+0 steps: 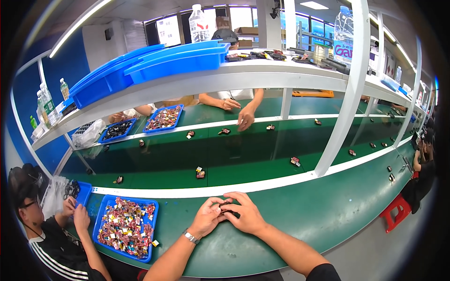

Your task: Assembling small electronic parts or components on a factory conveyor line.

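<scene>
My left hand [207, 218] and my right hand [246, 215] meet over the near green worktop [300, 213]. Between their fingertips is a small black plastic part [229, 209], partly covered by the fingers, so its exact kind does not show. Both hands are closed on it. To the left of my left forearm lies a blue tray [99, 224] heaped with small reddish-brown components bearing white and yellow bits [124, 229]. One loose white-and-yellow piece [155, 243] rests by the tray's right rim.
Beyond a white rail [197, 191], small assembled pieces [200, 173] lie spaced along a green conveyor belt [248, 159]. A white post [344, 103] and an overhead shelf with blue trays [178, 61] stand ahead. Co-workers sit left [56, 234], opposite and far right, near a red stool [396, 213].
</scene>
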`<state>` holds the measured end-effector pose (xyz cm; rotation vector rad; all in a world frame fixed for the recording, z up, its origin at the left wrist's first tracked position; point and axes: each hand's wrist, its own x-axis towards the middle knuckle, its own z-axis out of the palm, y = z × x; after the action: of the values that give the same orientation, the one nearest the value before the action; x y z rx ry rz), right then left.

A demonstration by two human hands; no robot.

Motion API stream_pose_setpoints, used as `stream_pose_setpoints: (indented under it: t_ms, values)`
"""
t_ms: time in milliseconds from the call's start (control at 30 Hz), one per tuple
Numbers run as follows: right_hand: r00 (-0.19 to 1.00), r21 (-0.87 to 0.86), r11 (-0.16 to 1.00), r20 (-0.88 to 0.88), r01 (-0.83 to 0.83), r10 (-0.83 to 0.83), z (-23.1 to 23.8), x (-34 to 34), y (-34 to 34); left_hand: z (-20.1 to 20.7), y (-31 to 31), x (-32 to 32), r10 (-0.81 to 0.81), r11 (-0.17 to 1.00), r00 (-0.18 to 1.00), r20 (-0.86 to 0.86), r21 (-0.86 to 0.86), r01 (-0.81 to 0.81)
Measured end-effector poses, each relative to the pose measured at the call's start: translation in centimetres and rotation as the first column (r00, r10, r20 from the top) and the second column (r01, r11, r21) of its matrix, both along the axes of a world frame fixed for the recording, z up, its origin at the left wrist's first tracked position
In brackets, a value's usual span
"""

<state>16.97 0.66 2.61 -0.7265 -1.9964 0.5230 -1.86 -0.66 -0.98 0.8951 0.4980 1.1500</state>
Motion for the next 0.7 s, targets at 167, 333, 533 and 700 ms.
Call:
stream_pose_setpoints:
  t_ms: [167,333,533,700]
  values:
    - [1.0,0.028,0.999,-0.003,0.02,-0.02,-0.3,0.1,0.0,-0.2,0.1,-0.1,-0.023,1.0,1.0,0.019,0.02,0.023]
    - [0.999,-0.036,0.999,-0.046,-0.009,0.007,-0.5,0.4,0.2,0.1,-0.1,0.2,-0.037,0.999,0.999,0.029,0.003,0.037]
    - [0.999,-0.084,0.996,-0.04,-0.019,0.015,-1.0,0.0,0.5,-0.2,-0.1,0.0,-0.037,0.999,0.998,0.05,-0.019,0.038]
    - [0.998,-0.126,0.991,-0.06,-0.044,0.037,-1.3,-0.1,1.1,0.0,-0.2,0.7,0.046,0.999,0.999,-0.003,-0.012,-0.046]
